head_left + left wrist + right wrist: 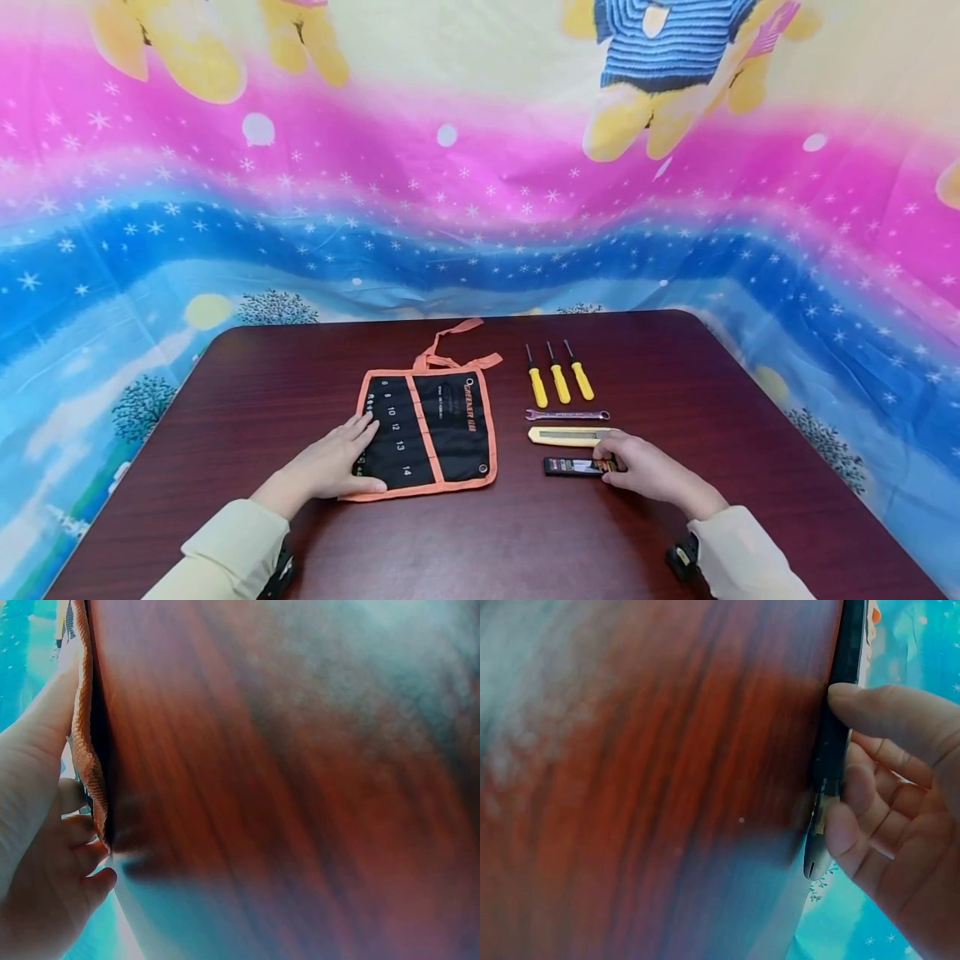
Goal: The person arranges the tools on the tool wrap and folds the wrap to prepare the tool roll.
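My left hand [330,460] rests on the left side of a black tool pouch [463,450] with orange edging, fingers extended over its printed numbers. In the left wrist view, the thumb and fingers lie along the pouch's orange edge [88,769]. At the right, my right hand [651,469] pinches the right end of a small flat black case [566,467] with a colourful label. The right wrist view shows the thumb on the near long side of the black case [831,742], fingers opposite. Just behind the case lies a pale yellow utility knife [558,436], partly covered by the fingers.
A combination wrench [566,415] lies behind the knife. Further back are three yellow-handled screwdrivers [559,385] side by side. Orange ties [442,360] trail from the pouch's far edge. The dark red table [480,550] ends at a patterned cloth backdrop [480,208].
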The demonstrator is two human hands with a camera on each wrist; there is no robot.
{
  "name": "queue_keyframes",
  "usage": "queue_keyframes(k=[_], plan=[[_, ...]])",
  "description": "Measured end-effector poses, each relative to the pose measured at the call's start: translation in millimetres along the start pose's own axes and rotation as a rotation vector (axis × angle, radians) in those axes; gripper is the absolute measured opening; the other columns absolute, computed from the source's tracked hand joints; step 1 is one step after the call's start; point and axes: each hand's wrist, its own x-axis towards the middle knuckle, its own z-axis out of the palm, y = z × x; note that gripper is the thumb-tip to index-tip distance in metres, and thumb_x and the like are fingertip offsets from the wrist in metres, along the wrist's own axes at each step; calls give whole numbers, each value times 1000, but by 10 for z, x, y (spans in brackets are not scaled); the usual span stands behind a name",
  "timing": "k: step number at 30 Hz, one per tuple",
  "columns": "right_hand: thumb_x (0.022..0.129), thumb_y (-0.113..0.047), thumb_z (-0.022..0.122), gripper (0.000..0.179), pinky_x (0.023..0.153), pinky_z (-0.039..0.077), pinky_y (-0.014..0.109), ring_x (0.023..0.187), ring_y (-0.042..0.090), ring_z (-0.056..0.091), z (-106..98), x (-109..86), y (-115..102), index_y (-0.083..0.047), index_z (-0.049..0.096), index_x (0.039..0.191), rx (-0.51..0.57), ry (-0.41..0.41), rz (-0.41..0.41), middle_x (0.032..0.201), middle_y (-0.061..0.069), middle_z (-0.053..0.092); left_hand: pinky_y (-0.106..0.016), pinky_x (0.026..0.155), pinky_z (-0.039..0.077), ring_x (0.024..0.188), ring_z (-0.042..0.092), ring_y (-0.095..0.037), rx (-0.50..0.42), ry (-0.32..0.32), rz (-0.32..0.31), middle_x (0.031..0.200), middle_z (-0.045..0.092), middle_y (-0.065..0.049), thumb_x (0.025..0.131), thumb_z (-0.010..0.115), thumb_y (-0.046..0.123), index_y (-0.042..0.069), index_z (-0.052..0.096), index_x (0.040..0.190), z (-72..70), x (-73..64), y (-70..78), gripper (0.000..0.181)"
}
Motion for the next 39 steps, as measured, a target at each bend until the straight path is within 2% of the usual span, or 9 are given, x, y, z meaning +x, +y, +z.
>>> queue_keyframes(k=[10, 22, 26, 33, 39], plan=[[81, -8, 70, 17, 57, 42, 23, 67, 9, 45, -66, 84, -67, -13, 59, 92, 50, -7, -10, 83, -5, 48, -51, 102, 26, 132, 22, -39, -2, -10, -1, 144, 27, -25, 72, 65, 62, -6, 35, 138, -14, -2, 3, 99], [82, -10, 68, 19, 54, 42, 24, 61, 7, 44, -86, 343, -272, -13, 61, 100, 62, 5, -23, 84, -9, 54, -50, 104, 21, 132, 24, -39, 21, -11, -2, 143, 28, -24, 72, 65, 62, -5, 36, 138, -14, 2, 7, 99], [82, -9, 68, 18, 54, 43, 24, 61, 8, 44, -67, 457, -375, -13, 61, 97, 54, 18, -48, 85, -8, 54, -49, 104, 20, 132, 24, -39, 24, -16, -4, 144, 28, -24, 72, 64, 62, -5, 36, 138, -22, -1, 11, 98], [79, -10, 71, 18, 63, 46, 23, 70, 8, 48, -44, 640, -556, -14, 62, 94, -12, 39, -83, 81, -10, 53, -49, 105, 20, 132, 23, -38, 26, -21, -7, 144, 27, -24, 73, 64, 62, -5, 35, 139, -29, -1, 17, 98], [77, -10, 73, 18, 62, 45, 24, 67, 9, 47, 5, 762, -680, -13, 63, 92, -52, 47, -122, 79, -9, 53, -49, 105, 20, 132, 23, -38, 23, -22, -9, 144, 27, -24, 73, 64, 62, -5, 35, 139, -36, -9, 24, 98]])
